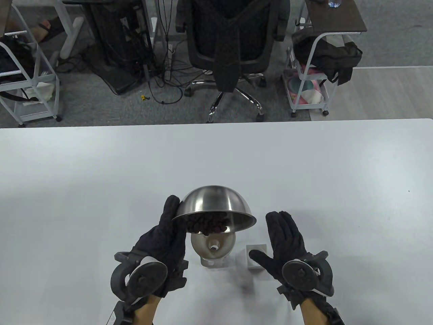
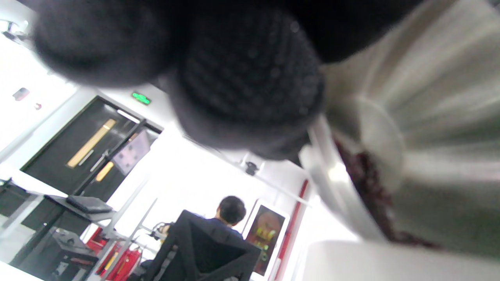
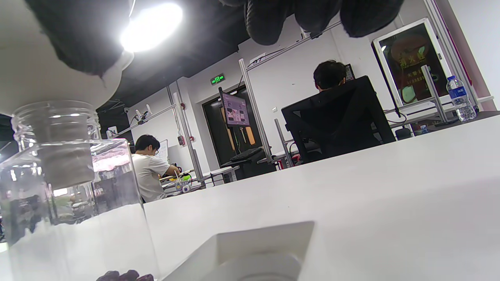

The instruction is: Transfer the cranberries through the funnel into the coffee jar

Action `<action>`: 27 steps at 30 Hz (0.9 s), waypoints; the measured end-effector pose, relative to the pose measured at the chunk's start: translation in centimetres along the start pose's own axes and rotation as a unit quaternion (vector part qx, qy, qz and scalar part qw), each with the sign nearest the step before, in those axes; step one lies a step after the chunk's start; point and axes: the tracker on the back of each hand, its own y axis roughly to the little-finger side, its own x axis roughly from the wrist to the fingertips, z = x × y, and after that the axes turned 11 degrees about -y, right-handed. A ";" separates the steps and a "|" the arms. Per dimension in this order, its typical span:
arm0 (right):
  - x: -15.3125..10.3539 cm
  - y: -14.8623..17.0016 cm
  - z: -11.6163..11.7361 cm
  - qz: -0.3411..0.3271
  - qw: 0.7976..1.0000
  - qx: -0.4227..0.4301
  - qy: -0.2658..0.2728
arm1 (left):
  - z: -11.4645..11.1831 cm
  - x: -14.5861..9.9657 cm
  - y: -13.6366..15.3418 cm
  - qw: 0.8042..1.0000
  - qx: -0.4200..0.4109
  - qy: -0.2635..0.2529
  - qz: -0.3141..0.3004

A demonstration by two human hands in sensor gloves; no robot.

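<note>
My left hand (image 1: 169, 233) grips the rim of a steel bowl (image 1: 216, 206) and holds it tipped steeply over a pale funnel (image 1: 213, 245). Dark red cranberries (image 1: 208, 226) lie at the bowl's lowered edge above the funnel's mouth; they also show in the left wrist view (image 2: 371, 191) against the bowl's wall (image 2: 429, 117). The funnel sits in the neck of a clear glass jar (image 3: 74, 187), and a few cranberries (image 3: 125, 276) lie at the jar's bottom. My right hand (image 1: 287, 243) is open and empty, right of the funnel, holding nothing.
A white square lid (image 1: 257, 259) lies on the white table (image 1: 304, 176) under my right hand, also near in the right wrist view (image 3: 258, 249). Beyond the table's far edge stand an office chair (image 1: 233, 44) and wire carts (image 1: 311, 84).
</note>
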 end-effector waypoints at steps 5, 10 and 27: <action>0.0 0.0 0.0 0.000 1.000 -0.001 0.000 | 0.0 0.0 0.0 1.000 0.002 0.001 -0.002; 0.0 0.0 0.0 0.000 1.000 0.000 0.000 | 0.0 0.0 -0.1 1.000 0.004 0.000 -0.004; 0.0 0.0 0.0 0.000 1.000 0.000 0.001 | 0.1 0.0 -0.4 1.000 0.012 -0.001 -0.014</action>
